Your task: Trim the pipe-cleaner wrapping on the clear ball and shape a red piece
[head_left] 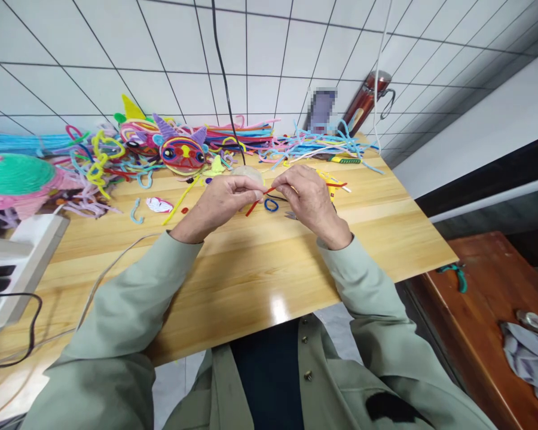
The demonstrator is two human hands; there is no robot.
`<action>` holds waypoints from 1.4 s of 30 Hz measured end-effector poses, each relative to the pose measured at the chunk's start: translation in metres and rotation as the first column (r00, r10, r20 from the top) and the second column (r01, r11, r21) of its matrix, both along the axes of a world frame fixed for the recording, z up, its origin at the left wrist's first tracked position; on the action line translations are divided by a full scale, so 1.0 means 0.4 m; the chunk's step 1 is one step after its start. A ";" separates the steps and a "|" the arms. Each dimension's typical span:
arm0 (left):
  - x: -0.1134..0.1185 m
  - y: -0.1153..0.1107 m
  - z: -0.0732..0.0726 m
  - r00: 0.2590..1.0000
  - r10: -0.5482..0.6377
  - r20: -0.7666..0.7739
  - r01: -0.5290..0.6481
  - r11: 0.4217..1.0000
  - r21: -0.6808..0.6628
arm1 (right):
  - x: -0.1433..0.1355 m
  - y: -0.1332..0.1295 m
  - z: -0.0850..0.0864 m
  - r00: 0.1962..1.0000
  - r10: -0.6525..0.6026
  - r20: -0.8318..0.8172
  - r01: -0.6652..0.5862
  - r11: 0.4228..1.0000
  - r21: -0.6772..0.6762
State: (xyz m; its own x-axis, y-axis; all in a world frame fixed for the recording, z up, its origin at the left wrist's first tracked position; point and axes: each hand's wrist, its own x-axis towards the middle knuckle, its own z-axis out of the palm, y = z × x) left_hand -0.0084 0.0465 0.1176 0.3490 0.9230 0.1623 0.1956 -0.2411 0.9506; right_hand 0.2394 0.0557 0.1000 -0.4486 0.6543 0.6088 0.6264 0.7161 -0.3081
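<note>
My left hand (222, 203) and my right hand (308, 200) meet above the middle of the table, both with thumb and forefinger closed. Between them they pinch a red pipe cleaner (251, 208), whose one end hangs below my left fingertips. A red length also sticks out to the right, behind my right hand. Just under the fingers lies a small blue pipe cleaner loop (271, 205). The grey metal tips of a tool (290, 215) show beside my right hand, its remainder hidden. A roundish translucent object (247, 174) sits partly covered behind my left hand.
Colourful pipe cleaners (314, 145) heap along the tiled wall, with a horned red mask-like figure (182, 154). A green-and-pink craft piece (15, 174) and white power strip (31, 263) lie left. A red flask (364, 101) stands back right; a black cable (224, 71) hangs centrally.
</note>
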 end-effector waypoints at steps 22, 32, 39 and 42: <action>0.011 -0.012 0.012 0.997 0.016 0.079 -0.010 0.997 -0.077 | -0.040 -0.029 -0.001 0.991 0.014 -0.134 -0.020 0.999 -0.041; 0.034 -0.016 -0.004 0.965 0.138 0.223 -0.104 0.982 -0.158 | -0.062 -0.035 -0.028 0.987 -0.028 -0.161 0.027 1.000 -0.009; 0.046 -0.009 -0.020 0.927 0.201 0.316 -0.148 0.971 -0.186 | -0.078 -0.043 -0.039 0.980 -0.081 -0.180 0.077 0.997 -0.028; 0.045 -0.007 -0.020 0.922 0.195 0.335 -0.136 0.972 -0.191 | -0.076 -0.043 -0.035 0.973 -0.061 -0.221 0.051 0.997 -0.051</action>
State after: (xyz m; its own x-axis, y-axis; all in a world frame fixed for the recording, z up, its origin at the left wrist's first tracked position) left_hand 0.0095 0.0437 0.1097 0.1373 0.9864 0.0902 -0.1323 -0.0720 0.9886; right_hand 0.2092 0.0385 0.0859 -0.2671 0.7034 0.6587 0.5778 0.6639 -0.4747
